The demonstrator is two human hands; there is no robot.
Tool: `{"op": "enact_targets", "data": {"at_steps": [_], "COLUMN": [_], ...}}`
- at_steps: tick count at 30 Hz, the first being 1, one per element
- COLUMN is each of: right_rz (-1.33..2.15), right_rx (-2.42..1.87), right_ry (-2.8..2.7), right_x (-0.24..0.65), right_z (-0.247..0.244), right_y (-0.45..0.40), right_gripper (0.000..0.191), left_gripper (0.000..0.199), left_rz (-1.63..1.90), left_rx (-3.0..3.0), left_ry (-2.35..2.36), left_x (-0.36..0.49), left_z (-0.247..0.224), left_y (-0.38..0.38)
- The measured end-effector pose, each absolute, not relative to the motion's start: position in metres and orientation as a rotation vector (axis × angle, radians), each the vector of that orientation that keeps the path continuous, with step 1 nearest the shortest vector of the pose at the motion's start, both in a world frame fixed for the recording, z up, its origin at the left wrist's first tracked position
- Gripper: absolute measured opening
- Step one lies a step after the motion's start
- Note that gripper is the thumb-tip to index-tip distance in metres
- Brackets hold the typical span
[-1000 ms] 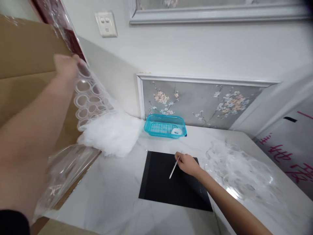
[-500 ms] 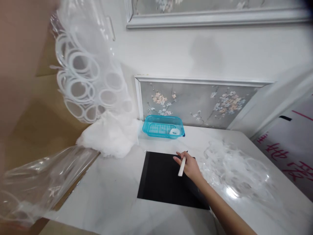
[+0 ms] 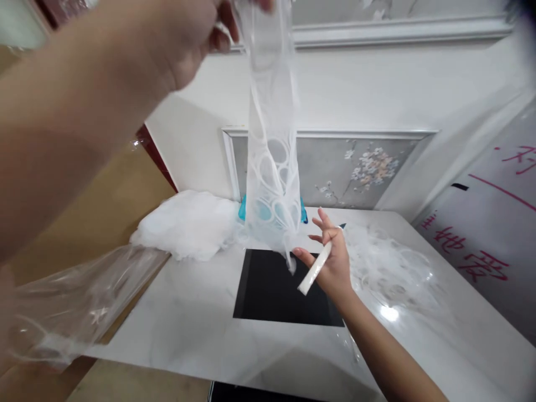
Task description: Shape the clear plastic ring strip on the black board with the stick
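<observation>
My left hand (image 3: 188,33) is raised high at the top of the view, pinching the upper end of a sheer white sheet with ring shapes (image 3: 272,184) that hangs down over the table. My right hand (image 3: 330,259) is below it, above the black mat (image 3: 272,301). It grips a flat white stick (image 3: 314,269), and its fingertips touch the sheet's lower end. Behind the hanging sheet, a blue basket (image 3: 302,215) is mostly hidden.
A white marble table (image 3: 188,329) holds a heap of white mesh (image 3: 188,223) at back left and a pile of clear ring sheets (image 3: 389,268) at right. A clear plastic bag (image 3: 71,307) lies over the cardboard box (image 3: 104,206) at left.
My left hand has swung the ring sheet from the far left to the middle and lifted it high. My right hand rose off the mat and reached the sheet's lower end.
</observation>
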State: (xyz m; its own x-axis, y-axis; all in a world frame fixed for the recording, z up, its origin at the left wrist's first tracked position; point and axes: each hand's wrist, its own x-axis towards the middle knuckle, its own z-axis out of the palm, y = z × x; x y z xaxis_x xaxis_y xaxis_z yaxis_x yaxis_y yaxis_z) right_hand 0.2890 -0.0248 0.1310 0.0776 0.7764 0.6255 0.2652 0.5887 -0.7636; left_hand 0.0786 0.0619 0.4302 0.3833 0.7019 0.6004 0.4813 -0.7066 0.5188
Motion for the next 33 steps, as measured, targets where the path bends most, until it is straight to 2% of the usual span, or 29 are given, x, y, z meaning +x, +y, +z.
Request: {"op": "enact_targets", "data": {"at_steps": [3, 9, 16, 20, 23, 30, 33], "right_rz": [0.526, 0.576, 0.771, 0.583, 0.439, 0.315, 0.277], "right_rx": [-0.978, -1.058, -0.891, -0.969, -1.084, -1.152, -1.255], "right_ry": [-1.5, -1.473, -1.418, -1.43, -1.436, -1.528, -1.573], "right_x": [0.291, 0.302, 0.291, 0.266, 0.255, 0.265, 0.274], "right_z": [0.128, 0.108, 0.124, 0.148, 0.157, 0.141, 0.129], "right_y": [-0.027, -0.027, -0.037, -0.039, -0.038, -0.041, -0.04], "right_gripper": [0.044, 0.035, 0.043, 0.047, 0.039, 0.018, 0.019], "left_gripper": [0.045, 0.031, 0.024, 0.026, 0.028, 0.032, 0.032], "left_rz": [1.372, 1.172, 1.017, 0.882, 0.808, 0.845, 0.903], "left_rx": [2.461, 2.243, 2.081, 2.243, 2.307, 2.254, 2.18], "left_ry": [0.925, 0.845, 0.804, 0.828, 0.864, 0.954, 0.976], "left_x": [0.098, 0.107, 0.111, 0.119, 0.117, 0.098, 0.093], "left_z": [0.406, 0.358, 0.328, 0.313, 0.304, 0.286, 0.281], "left_y": [0.043, 0.031, 0.025, 0.009, 0.004, 0.019, 0.025]}}
